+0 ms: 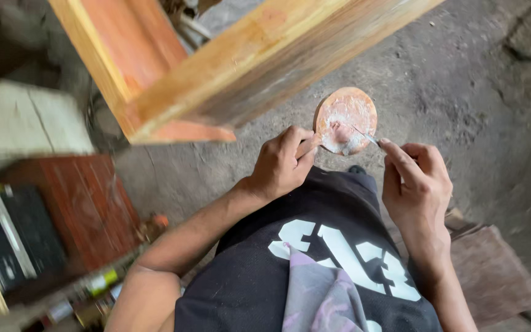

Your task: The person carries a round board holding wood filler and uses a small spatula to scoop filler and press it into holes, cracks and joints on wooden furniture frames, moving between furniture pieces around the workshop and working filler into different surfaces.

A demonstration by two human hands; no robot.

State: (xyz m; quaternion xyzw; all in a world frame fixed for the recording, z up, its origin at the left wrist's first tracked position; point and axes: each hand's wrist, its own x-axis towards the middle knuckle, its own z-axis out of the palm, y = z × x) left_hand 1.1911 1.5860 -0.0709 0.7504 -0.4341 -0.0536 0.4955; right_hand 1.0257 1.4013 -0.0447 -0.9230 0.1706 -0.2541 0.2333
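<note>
Disc, round, wooden, smeared with pale paste: pinched at its lower edge by the left hand, just above the fingers. Right hand closed on a thin blade, tip touching the disc's paste.

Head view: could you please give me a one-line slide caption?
Left hand holds a round putty-smeared disc while right hand works it with a thin blade, beneath an orange wooden frame.
</note>
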